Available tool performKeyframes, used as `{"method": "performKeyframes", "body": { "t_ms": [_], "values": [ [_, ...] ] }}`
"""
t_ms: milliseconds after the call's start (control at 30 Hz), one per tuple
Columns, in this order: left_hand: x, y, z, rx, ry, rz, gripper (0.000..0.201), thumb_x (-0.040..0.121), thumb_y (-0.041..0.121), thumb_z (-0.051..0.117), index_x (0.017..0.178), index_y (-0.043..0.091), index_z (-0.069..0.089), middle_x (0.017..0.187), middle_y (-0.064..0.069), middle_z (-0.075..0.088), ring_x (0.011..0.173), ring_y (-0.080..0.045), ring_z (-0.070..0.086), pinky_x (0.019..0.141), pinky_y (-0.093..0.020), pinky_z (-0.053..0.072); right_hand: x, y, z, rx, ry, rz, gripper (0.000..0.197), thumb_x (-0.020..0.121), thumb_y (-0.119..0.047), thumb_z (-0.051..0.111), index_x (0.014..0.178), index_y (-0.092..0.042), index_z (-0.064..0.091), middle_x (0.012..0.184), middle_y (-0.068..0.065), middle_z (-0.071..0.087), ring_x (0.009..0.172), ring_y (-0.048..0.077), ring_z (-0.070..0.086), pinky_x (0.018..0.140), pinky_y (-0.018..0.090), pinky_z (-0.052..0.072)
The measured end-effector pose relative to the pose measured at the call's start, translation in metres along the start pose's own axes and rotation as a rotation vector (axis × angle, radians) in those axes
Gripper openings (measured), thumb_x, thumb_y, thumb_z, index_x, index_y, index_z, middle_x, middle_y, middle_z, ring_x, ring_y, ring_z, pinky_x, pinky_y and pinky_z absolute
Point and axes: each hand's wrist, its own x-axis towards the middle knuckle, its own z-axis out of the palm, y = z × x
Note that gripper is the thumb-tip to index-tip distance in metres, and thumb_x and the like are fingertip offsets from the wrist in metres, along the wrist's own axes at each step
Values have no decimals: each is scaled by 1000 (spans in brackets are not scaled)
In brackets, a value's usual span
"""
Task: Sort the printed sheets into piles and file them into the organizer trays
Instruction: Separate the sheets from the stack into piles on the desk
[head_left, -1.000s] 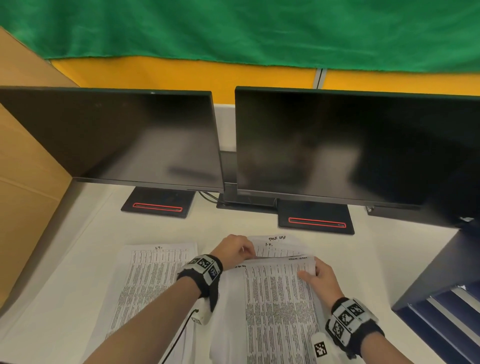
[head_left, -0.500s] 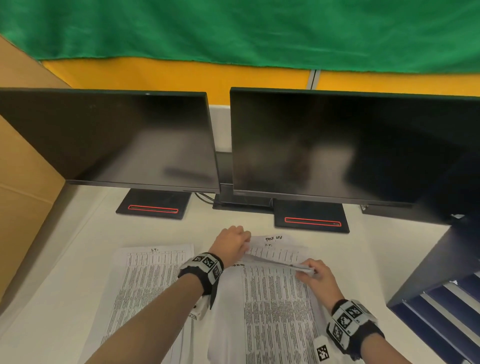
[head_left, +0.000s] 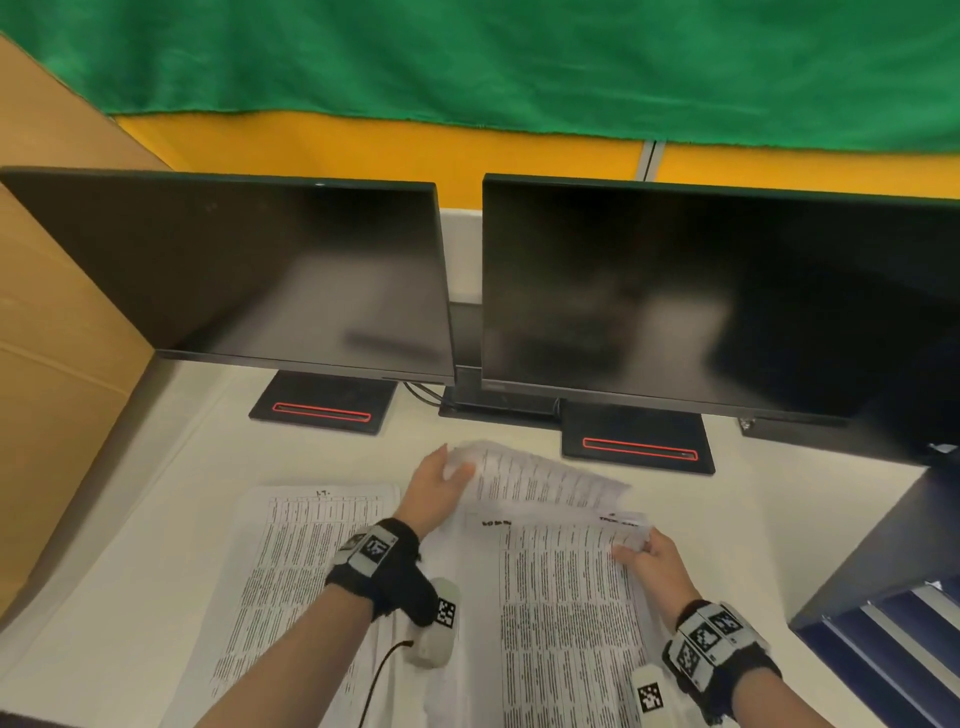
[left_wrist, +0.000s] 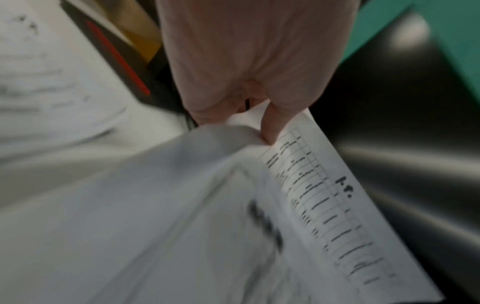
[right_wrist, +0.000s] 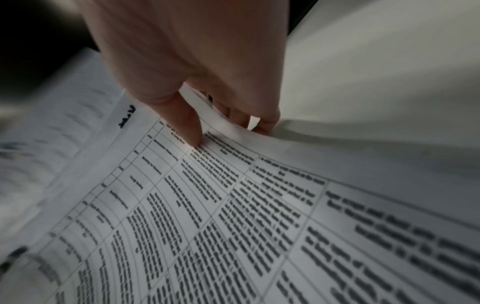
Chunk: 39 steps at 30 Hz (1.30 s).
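My left hand (head_left: 454, 467) pinches the top corner of one printed sheet (head_left: 540, 483) and holds it raised above the desk, in front of the monitors. The left wrist view shows my thumb (left_wrist: 270, 131) pressed on that lifted sheet (left_wrist: 337, 205). My right hand (head_left: 631, 551) pinches the upper right corner of the top sheet of the middle stack (head_left: 561, 613). In the right wrist view my thumb (right_wrist: 192, 131) lies on that top sheet (right_wrist: 233, 205), with the other fingers (right_wrist: 241, 117) under it. A second pile (head_left: 311, 545) lies flat to the left.
Two dark monitors (head_left: 291, 270) (head_left: 701, 296) on black bases stand close behind the papers. A dark blue organizer with trays (head_left: 893, 623) is at the right edge. A cardboard panel (head_left: 52, 364) walls the left side. The desk (head_left: 171, 467) is white.
The left hand has pulled one sheet up and away from the middle stack. The right hand, which held that sheet's right edge, now pinches the corner of the sheet beneath.
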Motion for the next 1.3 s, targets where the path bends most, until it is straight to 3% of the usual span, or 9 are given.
{"method": "performKeyframes", "body": {
  "t_ms": [233,333,467,567,667,800,900,1067,1300],
  "values": [
    [3,-1,-134,4,228,-49,23,90,19,55,103,1,64,101,-17,66,88,-25,61,84,-42,49,2,-5,-1,25,-40,59,22,90,6,51,102,-11,59,95,3,67,84,11,62,65,21,45],
    [-9,-25,-173,213,229,-251,31,92,19,51,117,1,57,115,-19,61,105,-33,58,94,-44,43,0,-8,-1,17,-57,63,22,90,6,50,103,-9,59,96,6,68,83,13,63,63,22,45],
    [-27,-63,-177,356,146,-340,15,92,18,46,95,15,61,96,-14,63,92,-30,57,81,-34,39,-7,-16,0,58,-76,55,29,90,8,47,83,-19,55,85,3,62,75,10,57,59,21,40],
    [-14,-100,-181,384,189,-451,34,90,14,53,120,-1,54,122,-24,57,112,-39,53,90,-37,41,-7,-17,2,50,-87,35,31,90,9,48,83,-20,55,86,3,62,76,10,58,59,21,40],
    [3,-108,-167,452,332,-553,57,85,13,61,136,5,35,137,-24,38,121,-43,43,100,-50,41,0,-11,3,5,-85,34,27,89,9,48,95,-13,61,94,8,67,81,15,63,63,24,45],
    [9,-55,-103,582,442,-54,40,89,21,56,129,16,47,129,-15,46,116,-33,47,96,-47,41,4,-9,7,-31,-89,24,26,86,11,48,98,-6,61,102,22,68,93,34,66,80,42,54],
    [13,-17,-40,538,134,286,21,95,22,45,110,20,60,114,-3,54,105,-18,52,98,-38,43,5,-8,9,-43,-91,13,29,86,11,47,97,-11,62,105,24,67,98,39,65,88,48,51],
    [25,11,28,743,-241,261,30,95,21,39,121,21,53,122,-4,51,111,-23,49,98,-39,39,2,-10,13,-24,-84,-3,33,88,9,45,97,-17,63,105,18,68,96,32,66,77,37,55],
    [17,20,39,791,-146,474,14,91,26,53,95,15,61,98,-3,63,91,-20,53,83,-30,39,11,3,14,-144,6,-41,23,91,-6,53,112,-14,58,124,5,42,108,20,52,92,33,47]
  ]
}}
